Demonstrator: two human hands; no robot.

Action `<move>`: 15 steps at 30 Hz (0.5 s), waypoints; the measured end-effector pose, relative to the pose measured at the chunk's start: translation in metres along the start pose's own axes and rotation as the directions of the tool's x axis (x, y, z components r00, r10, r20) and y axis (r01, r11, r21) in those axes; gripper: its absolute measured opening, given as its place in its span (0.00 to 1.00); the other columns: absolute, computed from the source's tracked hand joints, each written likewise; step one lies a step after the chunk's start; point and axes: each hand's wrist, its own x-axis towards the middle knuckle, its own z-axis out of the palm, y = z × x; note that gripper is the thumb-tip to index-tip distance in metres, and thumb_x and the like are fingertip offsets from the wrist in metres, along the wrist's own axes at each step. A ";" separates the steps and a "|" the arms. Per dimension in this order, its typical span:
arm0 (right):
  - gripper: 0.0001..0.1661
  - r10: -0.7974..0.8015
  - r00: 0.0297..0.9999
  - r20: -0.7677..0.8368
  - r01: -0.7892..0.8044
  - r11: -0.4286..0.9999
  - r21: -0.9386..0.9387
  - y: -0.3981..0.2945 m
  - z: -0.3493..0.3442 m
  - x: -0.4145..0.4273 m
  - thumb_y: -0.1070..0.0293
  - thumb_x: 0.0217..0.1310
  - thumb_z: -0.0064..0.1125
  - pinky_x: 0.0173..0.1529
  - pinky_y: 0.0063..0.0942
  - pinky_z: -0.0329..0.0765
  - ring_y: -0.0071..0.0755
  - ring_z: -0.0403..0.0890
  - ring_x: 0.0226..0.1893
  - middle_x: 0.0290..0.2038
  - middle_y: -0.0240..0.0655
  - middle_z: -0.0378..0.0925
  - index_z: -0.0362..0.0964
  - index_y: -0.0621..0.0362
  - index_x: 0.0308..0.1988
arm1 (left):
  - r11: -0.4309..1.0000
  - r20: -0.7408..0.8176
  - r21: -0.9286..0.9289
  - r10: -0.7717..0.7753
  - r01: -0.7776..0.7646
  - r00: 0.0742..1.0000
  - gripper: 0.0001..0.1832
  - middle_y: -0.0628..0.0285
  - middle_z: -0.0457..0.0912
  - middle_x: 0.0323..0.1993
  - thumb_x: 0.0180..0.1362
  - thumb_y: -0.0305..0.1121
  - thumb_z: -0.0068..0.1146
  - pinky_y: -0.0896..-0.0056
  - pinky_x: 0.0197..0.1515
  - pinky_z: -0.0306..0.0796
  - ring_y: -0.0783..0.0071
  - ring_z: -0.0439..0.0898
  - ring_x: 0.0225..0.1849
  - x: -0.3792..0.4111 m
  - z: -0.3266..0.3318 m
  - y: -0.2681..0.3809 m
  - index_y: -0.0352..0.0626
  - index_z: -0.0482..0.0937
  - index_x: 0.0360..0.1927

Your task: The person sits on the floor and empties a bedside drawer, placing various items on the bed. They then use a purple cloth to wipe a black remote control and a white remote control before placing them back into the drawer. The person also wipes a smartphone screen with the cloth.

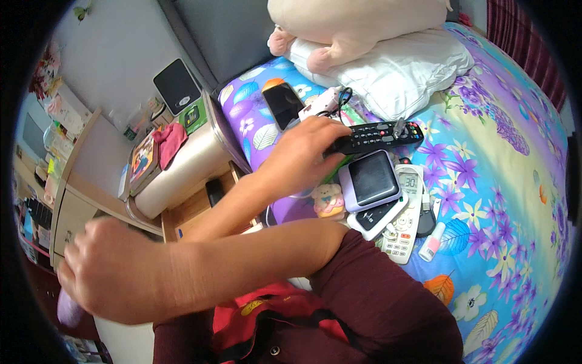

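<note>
My arms cross, the right forearm passing over the left. On the bed, my left hand [304,154] has its fingers and thumb around the near end of a black remote control [375,136]. My right hand [109,268], a little blurred, is far out to the left, closed on a light-purple object [68,309] mostly hidden by the fist. Just beside the left hand lie a lilac square device [370,179], a white device with a dark screen [379,216] and a white air-conditioner remote [404,223]. A bear-shaped trinket [328,200] sits below the hand.
A smartphone [284,104], a pale pink device [320,102] with a black cable and a nail-polish bottle [432,241] lie on the flowered bedsheet [482,218]. Behind are a white pillow [391,77] and a plush toy [350,27]. An open drawer [195,223] is at the nightstand [182,168].
</note>
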 end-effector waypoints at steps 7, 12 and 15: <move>0.12 -0.057 0.990 0.127 0.037 0.987 0.154 -0.024 -0.010 0.001 0.64 0.51 0.52 0.33 0.33 0.73 0.38 0.81 0.31 0.28 0.38 0.78 0.74 0.61 0.32 | 0.942 0.156 0.334 -0.015 -0.039 0.988 0.24 0.53 0.76 0.42 0.47 0.27 0.62 0.59 0.49 0.69 0.53 0.74 0.45 0.028 0.024 0.006 0.40 0.72 0.50; 0.11 -0.055 0.983 0.176 0.035 0.993 0.114 -0.010 -0.012 -0.002 0.64 0.52 0.52 0.34 0.33 0.73 0.37 0.81 0.31 0.28 0.37 0.79 0.73 0.60 0.32 | 0.958 0.177 0.265 0.063 -0.110 0.982 0.19 0.56 0.78 0.34 0.52 0.34 0.61 0.61 0.42 0.70 0.59 0.75 0.38 0.049 0.029 0.000 0.38 0.75 0.47; 0.11 -0.065 0.986 0.152 0.046 0.991 0.129 -0.011 -0.012 -0.001 0.64 0.52 0.52 0.34 0.33 0.74 0.38 0.81 0.32 0.29 0.38 0.79 0.73 0.60 0.32 | 0.946 0.302 -0.159 -0.225 0.281 0.926 0.17 0.59 0.80 0.31 0.58 0.39 0.57 0.68 0.36 0.71 0.69 0.76 0.31 0.050 0.011 0.008 0.36 0.76 0.43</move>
